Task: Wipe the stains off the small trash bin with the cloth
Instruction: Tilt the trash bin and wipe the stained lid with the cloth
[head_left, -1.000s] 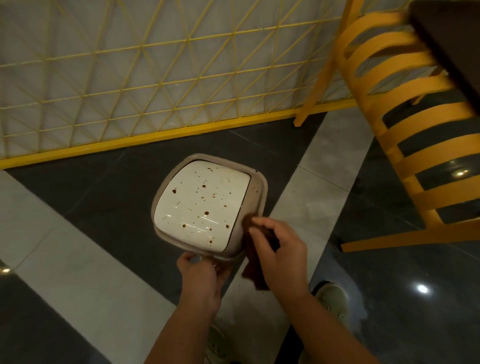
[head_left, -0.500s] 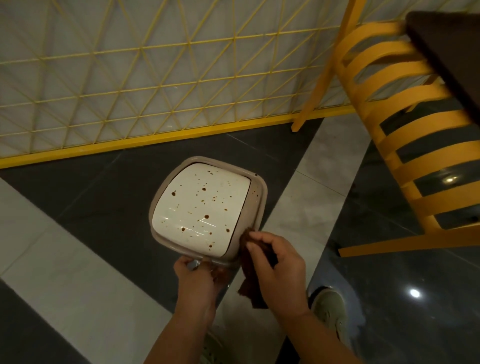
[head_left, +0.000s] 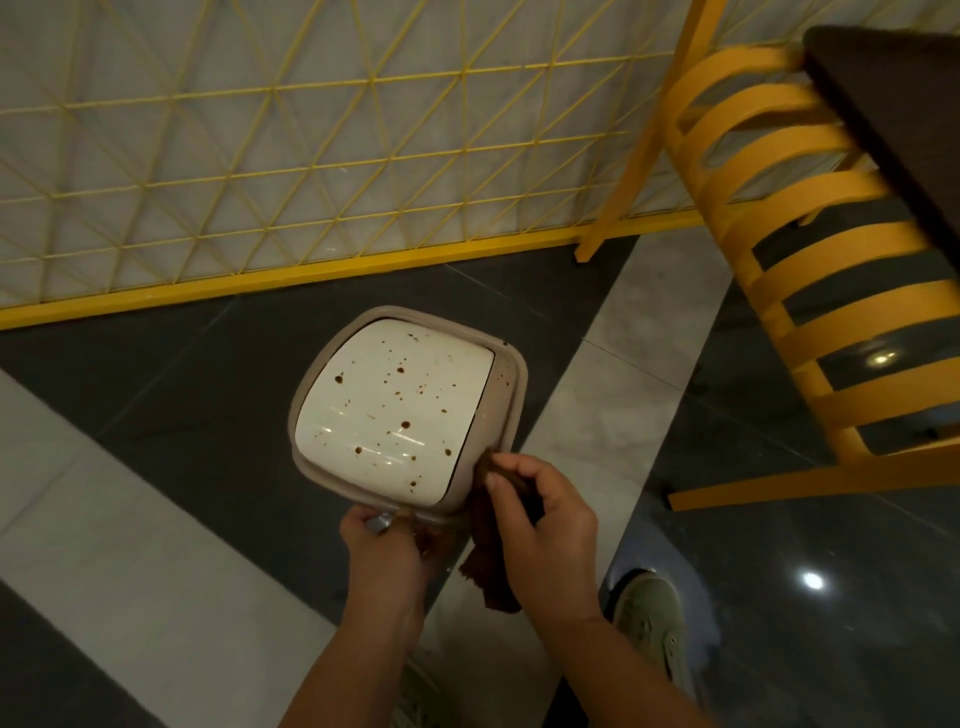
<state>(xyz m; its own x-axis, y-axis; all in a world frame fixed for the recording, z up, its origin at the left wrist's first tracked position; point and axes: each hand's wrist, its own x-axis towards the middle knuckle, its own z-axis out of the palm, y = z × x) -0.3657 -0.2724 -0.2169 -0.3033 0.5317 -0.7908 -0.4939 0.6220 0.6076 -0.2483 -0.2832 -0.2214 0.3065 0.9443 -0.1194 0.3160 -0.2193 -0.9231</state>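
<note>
Small trash bin (head_left: 400, 410) stood on the dark-and-pale tiled floor (head_left: 171, 395), white lid spattered with brown spots. Left hand (head_left: 387, 551) gripped the near rim. Right hand (head_left: 540, 514) pressed a brown cloth (head_left: 491, 556) against the bin's near right corner. Yellow chair (head_left: 810, 291) at right; a shoe (head_left: 649, 618), possibly greenish, below.

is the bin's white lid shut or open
Shut: the white lid sits flush inside the trash bin rim, with no view of the inside.
</note>
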